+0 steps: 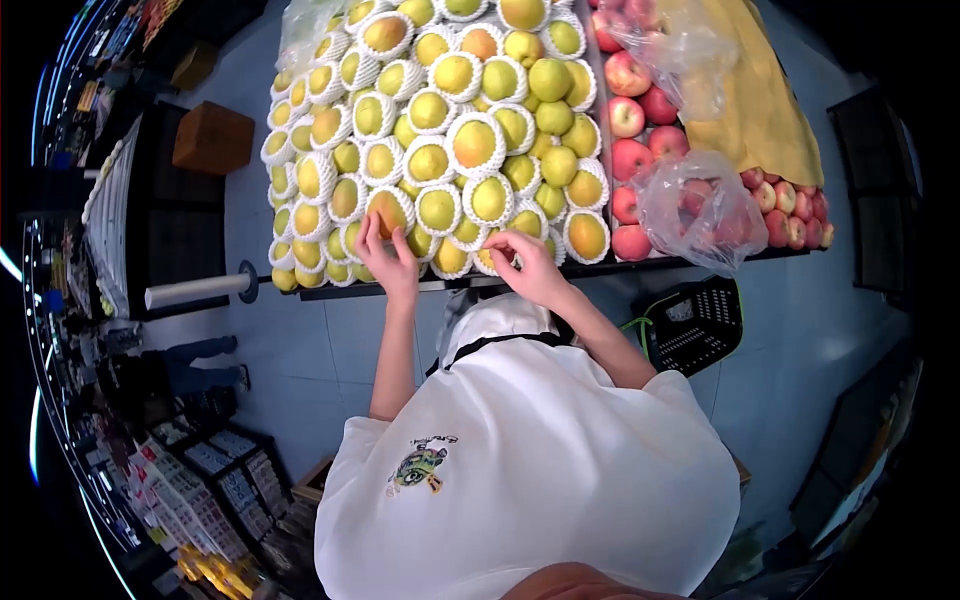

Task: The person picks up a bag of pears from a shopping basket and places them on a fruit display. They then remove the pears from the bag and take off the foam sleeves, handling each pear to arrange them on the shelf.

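Observation:
Yellow-green pears (427,162), most in white foam nets, are piled on the sloping display in front of me. My left hand (388,262) is at the pile's near edge, its fingers and thumb on either side of the lower part of an orange-tinged pear (391,208) in a net. To its right, my right hand (530,270) is bent over the front row, index finger and thumb apart with a gap between them. Its fingertips are right by a netted pear (487,260), and nothing shows between them.
Red apples (630,160) lie right of a divider, with clear plastic bags (705,210) and a yellow cloth (755,100) over some. A black basket (695,325) sits on the floor at right. A white roll (195,291) sticks out at left; a person (190,365) stands beyond.

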### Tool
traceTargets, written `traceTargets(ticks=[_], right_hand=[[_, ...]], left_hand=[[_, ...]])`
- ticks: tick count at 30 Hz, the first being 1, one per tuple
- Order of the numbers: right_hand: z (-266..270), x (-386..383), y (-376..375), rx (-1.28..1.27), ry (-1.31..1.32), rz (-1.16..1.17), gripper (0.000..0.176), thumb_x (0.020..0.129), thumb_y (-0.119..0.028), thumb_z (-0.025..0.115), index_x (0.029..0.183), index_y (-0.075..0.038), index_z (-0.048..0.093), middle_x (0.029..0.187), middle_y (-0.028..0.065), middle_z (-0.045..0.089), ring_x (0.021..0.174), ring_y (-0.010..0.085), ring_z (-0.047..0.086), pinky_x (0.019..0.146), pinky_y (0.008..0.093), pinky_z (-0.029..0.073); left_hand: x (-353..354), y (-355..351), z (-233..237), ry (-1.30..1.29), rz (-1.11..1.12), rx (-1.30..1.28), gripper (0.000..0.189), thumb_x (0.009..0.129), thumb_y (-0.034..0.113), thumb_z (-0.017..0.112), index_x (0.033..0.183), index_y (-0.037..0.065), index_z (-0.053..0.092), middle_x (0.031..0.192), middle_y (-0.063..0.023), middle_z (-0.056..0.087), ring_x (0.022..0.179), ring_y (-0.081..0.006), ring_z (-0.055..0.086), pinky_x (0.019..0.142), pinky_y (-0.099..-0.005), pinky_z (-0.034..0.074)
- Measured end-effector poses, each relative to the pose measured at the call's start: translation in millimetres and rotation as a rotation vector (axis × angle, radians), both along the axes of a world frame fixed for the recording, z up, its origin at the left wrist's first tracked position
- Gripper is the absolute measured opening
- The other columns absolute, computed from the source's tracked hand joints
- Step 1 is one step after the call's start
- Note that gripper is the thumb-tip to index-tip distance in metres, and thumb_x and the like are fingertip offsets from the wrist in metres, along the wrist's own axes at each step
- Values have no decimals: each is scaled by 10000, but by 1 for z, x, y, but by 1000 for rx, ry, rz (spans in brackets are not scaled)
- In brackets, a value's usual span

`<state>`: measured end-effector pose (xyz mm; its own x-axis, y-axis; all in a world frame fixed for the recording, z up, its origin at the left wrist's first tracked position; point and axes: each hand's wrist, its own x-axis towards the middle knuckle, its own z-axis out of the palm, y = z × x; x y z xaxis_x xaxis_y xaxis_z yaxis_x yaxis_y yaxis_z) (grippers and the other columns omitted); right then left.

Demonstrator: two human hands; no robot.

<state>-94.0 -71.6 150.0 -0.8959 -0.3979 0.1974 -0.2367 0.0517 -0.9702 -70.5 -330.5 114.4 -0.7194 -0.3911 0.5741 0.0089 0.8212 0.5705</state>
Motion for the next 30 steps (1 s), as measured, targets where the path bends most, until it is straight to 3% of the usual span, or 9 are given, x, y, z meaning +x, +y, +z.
traceTargets(ticks=[10,18,21,24,25,28,30], right_hand=[[15,-5,-93,-59,17,300,149,946,44,656,1086,0,687,932,82,701,791,150,673,717,288,543],[10,2,-151,14,10,309,129,979,25,656,1106,16,669,1013,69,704,904,136,668,814,279,546],[-2,9,-176,-145,-279,262,156,1014,18,616,1169,9,634,1011,38,673,904,95,643,819,258,529],[6,20,-208,-202,-347,184,158,1021,15,608,1178,9,625,1003,46,669,901,97,645,823,254,533],[3,22,-217,-224,-343,189,166,1025,19,603,1190,11,617,1015,50,669,904,100,647,823,250,536],[-1,29,-242,-201,-340,146,145,1037,23,590,1180,4,605,998,35,650,898,82,626,796,238,526],[-2,34,-255,-182,-349,91,150,1033,20,597,1182,7,606,1001,34,651,896,83,623,795,236,520]], left_hand=[[5,-9,0,4,28,79,539,864,86,818,1374,60,648,1355,-163,594,1243,-342,596,1049,-412,505],[18,-45,26,5,-133,248,548,836,129,848,1342,69,645,1350,-151,580,1237,-357,582,1020,-423,510],[26,-91,18,34,86,46,440,859,191,814,1257,80,664,1366,-139,569,1199,-360,560,1022,-465,448],[19,-146,21,6,243,-80,653,864,283,824,1421,63,562,1434,-172,540,1342,-393,492,1132,-505,372],[16,-161,21,-34,192,-82,773,861,333,826,1495,44,491,1483,-193,513,1404,-399,449,1174,-527,328],[6,-187,22,-64,1,49,805,862,373,821,1496,9,483,1498,-198,505,1414,-398,441,1183,-542,312],[2,-196,10,-86,-39,-10,805,861,393,816,1475,-13,491,1488,-203,511,1405,-389,451,1177,-540,308]])
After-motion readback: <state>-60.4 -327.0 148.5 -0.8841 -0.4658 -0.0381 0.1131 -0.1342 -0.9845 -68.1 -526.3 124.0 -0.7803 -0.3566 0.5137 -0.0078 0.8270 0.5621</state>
